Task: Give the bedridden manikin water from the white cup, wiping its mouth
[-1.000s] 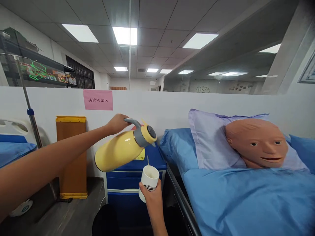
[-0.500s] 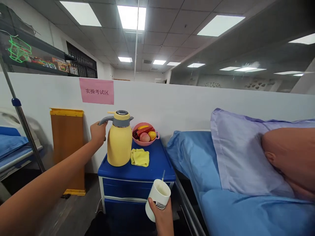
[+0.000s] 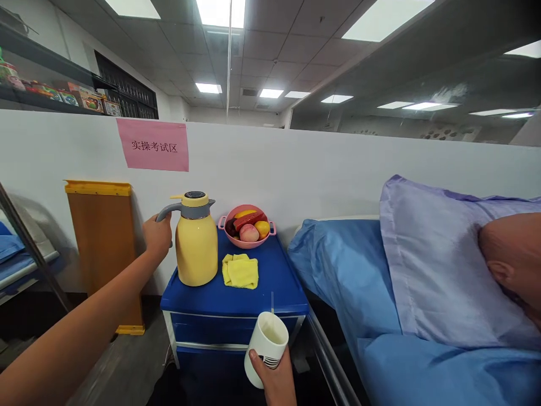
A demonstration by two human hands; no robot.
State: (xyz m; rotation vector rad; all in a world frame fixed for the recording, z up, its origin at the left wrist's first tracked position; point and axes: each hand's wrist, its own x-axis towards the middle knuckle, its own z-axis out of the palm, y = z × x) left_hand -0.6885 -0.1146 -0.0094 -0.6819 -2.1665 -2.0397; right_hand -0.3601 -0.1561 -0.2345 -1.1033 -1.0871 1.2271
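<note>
A yellow thermos jug (image 3: 196,245) with a grey collar and handle stands upright on the blue bedside cabinet (image 3: 253,299). My left hand (image 3: 157,237) is closed round the jug's grey handle. My right hand (image 3: 276,380) grips a white cup (image 3: 266,344) low in front of the cabinet, with a thin straw sticking up from it. A folded yellow cloth (image 3: 240,272) lies beside the jug. A pink bowl of fruit (image 3: 246,226) sits at the cabinet's back.
A bed with blue sheets (image 3: 422,361) and a lilac pillow (image 3: 439,265) lies to the right, with a manikin head (image 3: 513,259) on it. An orange board (image 3: 105,248) leans on the white partition. Another bed and a pole stand far left.
The jug, tilted over the cup a second ago, now stands upright on the cabinet with my left hand still on its handle. The view has swung left and the cup has dropped slightly.
</note>
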